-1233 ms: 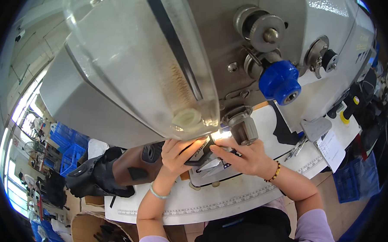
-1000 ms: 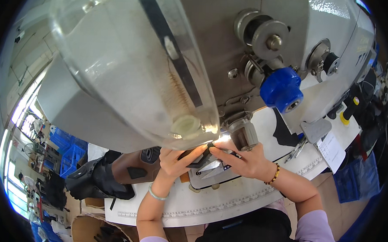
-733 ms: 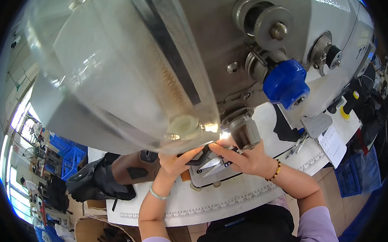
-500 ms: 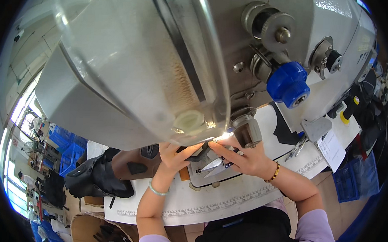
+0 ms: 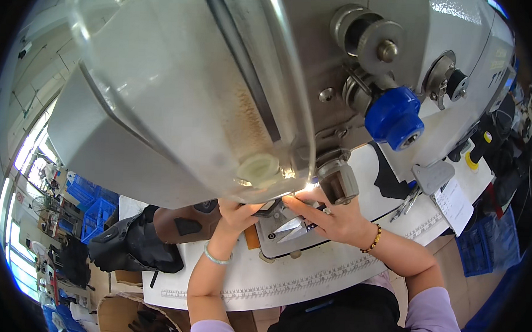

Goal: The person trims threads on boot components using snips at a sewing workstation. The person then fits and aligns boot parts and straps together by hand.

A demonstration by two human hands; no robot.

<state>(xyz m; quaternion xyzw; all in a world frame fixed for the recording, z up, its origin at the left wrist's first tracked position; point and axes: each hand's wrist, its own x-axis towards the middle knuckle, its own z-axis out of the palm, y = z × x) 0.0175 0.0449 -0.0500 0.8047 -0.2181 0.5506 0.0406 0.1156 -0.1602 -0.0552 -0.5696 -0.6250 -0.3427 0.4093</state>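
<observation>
My left hand [image 5: 235,217] is closed at the sewing machine's bed [image 5: 266,240], its fingertips partly hidden by the machine head. By its thumb shows a small dark piece [image 5: 268,207], mostly covered. My right hand [image 5: 338,219] is bent under the needle area, thumb and fingers pointing left toward that piece. Thread scissors [image 5: 291,229] stick out from beneath the right hand, blades apart and pointing left; their handles run under the fingers. A brown leather piece with black patches [image 5: 180,224] lies against the left hand. The needle and stitching point are hidden by the clear guard [image 5: 262,106].
A black leather piece [image 5: 135,243] hangs over the table's left edge. Along the front runs a printed ruler strip [image 5: 296,284]. To the right lie a black cut piece [image 5: 390,177], metal tools [image 5: 408,202] and a paper sheet [image 5: 454,204]. Blue crates [image 5: 476,249] stand beyond the table.
The right thumb and the scissors have shifted slightly left. My left thumb has drawn back further under the machine head, and less of the dark piece shows.
</observation>
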